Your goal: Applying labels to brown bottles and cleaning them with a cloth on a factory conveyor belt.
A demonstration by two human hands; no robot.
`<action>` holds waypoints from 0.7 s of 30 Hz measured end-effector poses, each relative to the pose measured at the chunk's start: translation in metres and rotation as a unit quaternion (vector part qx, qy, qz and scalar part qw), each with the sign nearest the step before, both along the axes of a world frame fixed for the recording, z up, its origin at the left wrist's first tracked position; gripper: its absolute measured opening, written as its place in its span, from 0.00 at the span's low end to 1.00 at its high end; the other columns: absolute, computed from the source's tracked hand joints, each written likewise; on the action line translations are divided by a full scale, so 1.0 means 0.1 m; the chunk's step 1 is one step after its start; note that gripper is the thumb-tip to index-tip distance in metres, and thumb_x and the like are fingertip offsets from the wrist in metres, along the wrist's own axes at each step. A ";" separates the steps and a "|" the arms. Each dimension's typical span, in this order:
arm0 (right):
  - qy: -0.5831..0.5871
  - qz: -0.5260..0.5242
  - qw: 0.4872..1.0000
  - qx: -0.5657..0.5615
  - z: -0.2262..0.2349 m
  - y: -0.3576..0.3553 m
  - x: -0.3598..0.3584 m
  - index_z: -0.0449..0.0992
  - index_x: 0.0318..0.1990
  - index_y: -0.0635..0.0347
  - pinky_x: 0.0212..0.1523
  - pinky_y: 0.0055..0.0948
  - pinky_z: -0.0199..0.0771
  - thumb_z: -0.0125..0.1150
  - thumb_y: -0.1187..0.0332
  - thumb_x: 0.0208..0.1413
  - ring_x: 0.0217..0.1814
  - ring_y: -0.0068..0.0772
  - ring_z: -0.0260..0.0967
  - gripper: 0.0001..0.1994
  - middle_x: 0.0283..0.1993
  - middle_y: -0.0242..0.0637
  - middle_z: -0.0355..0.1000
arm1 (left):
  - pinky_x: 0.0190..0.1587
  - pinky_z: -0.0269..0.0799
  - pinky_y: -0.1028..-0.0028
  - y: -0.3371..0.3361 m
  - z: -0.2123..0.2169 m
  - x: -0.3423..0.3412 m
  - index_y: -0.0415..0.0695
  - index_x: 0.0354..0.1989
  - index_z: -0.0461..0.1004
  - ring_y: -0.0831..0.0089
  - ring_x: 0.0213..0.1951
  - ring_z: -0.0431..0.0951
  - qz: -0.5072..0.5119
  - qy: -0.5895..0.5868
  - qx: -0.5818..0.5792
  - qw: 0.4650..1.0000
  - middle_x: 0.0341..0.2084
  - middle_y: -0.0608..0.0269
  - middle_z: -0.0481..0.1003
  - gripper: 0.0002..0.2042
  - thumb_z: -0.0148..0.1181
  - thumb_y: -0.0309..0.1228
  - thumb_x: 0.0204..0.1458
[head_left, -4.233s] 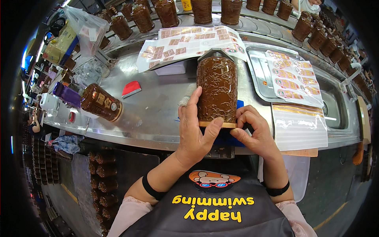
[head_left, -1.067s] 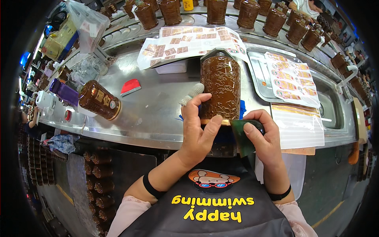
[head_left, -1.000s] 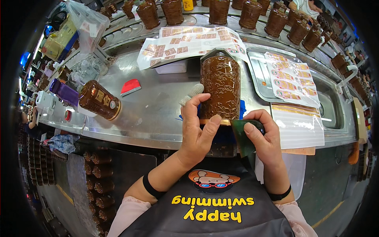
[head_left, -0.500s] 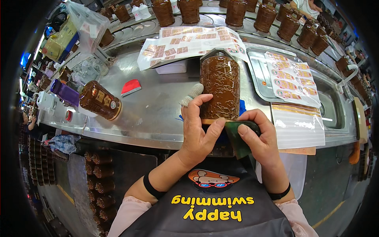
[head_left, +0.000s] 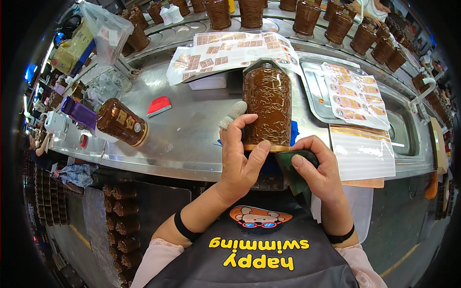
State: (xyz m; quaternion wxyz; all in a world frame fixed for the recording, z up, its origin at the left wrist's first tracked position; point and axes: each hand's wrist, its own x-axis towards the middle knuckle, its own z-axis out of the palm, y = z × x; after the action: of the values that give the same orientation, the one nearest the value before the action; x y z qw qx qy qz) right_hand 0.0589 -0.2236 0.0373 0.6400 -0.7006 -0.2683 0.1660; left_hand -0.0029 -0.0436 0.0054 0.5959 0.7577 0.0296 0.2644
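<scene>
Probably a bottling factory line: steel bench [head_left: 192, 139], label sheets [head_left: 225, 50], rows of brown jars [head_left: 307, 17].

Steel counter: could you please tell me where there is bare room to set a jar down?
Bare steel lies between the red scraper, the lying brown bottle and the left hand. The label sheets, tray and far jar row are crowded.

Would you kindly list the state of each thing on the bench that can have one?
Brown embossed jar: lying on the steel bench, base toward the person, gripped by the left hand.
Dark green cloth: bunched in the right hand, at the jar's base.
Second brown jar: on its side, untouched.
Label sheets: flat, partly under the jar.
Red scraper: lying free.
</scene>
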 end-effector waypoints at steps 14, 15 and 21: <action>-0.003 -0.046 0.998 0.038 -0.05 0.01 0.01 0.72 0.41 0.65 0.36 0.20 0.68 0.60 0.69 0.58 0.35 0.17 0.66 0.09 0.34 0.32 0.72 | 0.56 0.54 0.65 -0.01 -0.01 0.01 0.39 0.57 0.62 0.61 0.49 0.60 0.023 -0.012 0.054 0.998 0.48 0.52 0.64 0.23 0.59 0.30 0.53; -0.004 -0.046 0.998 0.037 -0.05 0.01 0.01 0.71 0.41 0.65 0.36 0.20 0.68 0.60 0.69 0.58 0.35 0.17 0.65 0.09 0.33 0.31 0.71 | 0.56 0.54 0.65 -0.01 -0.01 0.02 0.39 0.56 0.62 0.61 0.49 0.60 0.028 -0.020 0.069 0.997 0.48 0.52 0.64 0.23 0.59 0.30 0.53; 0.007 -0.041 0.999 0.034 -0.05 0.01 0.01 0.71 0.42 0.65 0.36 0.19 0.67 0.59 0.68 0.59 0.34 0.17 0.65 0.09 0.33 0.31 0.71 | 0.56 0.54 0.65 0.00 -0.05 0.02 0.39 0.56 0.62 0.61 0.48 0.60 0.006 -0.028 0.019 0.999 0.48 0.54 0.65 0.22 0.58 0.32 0.55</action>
State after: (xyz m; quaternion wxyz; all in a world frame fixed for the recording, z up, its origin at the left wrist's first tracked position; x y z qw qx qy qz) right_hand 0.0600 -0.2229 0.0325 0.6715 -0.6879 -0.2403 0.1351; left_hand -0.0013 -0.0434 0.0002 0.5806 0.7607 0.0126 0.2901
